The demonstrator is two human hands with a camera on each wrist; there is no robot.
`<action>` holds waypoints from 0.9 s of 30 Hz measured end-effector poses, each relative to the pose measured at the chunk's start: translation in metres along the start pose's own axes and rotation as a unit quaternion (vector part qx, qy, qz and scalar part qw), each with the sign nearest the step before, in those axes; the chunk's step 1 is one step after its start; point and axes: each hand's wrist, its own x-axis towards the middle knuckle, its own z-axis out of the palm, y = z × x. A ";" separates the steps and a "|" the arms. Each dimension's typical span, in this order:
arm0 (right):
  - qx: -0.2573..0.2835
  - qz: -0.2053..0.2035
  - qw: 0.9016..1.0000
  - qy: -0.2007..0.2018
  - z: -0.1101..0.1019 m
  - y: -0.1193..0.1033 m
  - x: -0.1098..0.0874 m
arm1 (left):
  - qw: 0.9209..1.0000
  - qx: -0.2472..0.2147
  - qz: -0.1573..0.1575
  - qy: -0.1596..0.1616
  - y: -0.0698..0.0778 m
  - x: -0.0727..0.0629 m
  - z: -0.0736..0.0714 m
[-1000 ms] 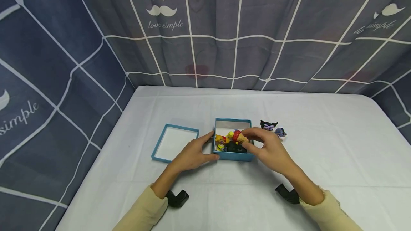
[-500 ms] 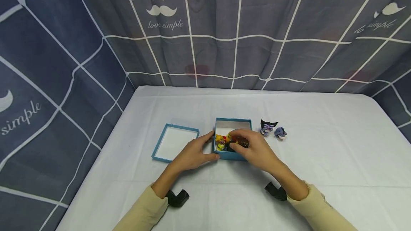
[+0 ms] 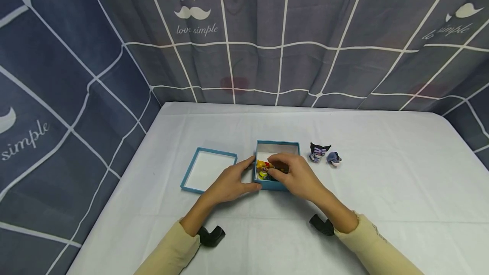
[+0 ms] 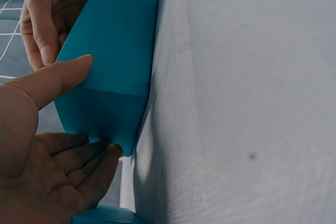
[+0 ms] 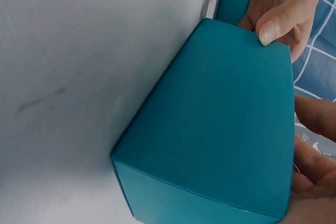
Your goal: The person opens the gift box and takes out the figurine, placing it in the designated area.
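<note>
Steadying of the blue box [image 3: 269, 185] seems to be done by the left grip [image 3: 229, 185]. The near left corner is pinched there, with the thumb laid on the front wall and the fingers set on the side wall. It is likely held that way so that it is not slid about on the white counter [image 3: 389, 164]. The right grip [image 3: 299, 177] is held over the box, and its bent fingers and thumb are dipped inside, with a small gap left between their tips. Whether a toy is held by them cannot be told, as the dark thing [image 3: 282, 166] under the hand is mostly hidden. The lid [image 3: 208, 169] is laid to the left of the left grip, partly covered by it from sight, with its inside facing up; perhaps it is put there so that the box can be reached into. To the right of the right grip, and a bit farther away, a black toy with a purple bow [image 3: 317, 152] and a small blue-gray toy [image 3: 334, 158] are set side by side, maybe to be out of the way.

The box is found between the two grips. It is colored bright blue-green, with plain, smooth walls and straight edges, and white is seen inside. Some little yellow toys [image 3: 262, 173], marked with red and purple, are bunched in its near left part, just beside the right grip's fingertips.
</note>
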 end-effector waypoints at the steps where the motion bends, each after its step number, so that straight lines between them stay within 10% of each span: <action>1: -0.002 0.002 1.000 -0.001 0.000 0.000 0.001 | 1.000 -0.001 0.002 0.000 0.000 0.000 0.000; 27: 0.003 0.012 0.996 -0.087 0.001 0.006 0.019 | 1.000 0.003 0.008 -0.003 -0.003 0.001 0.001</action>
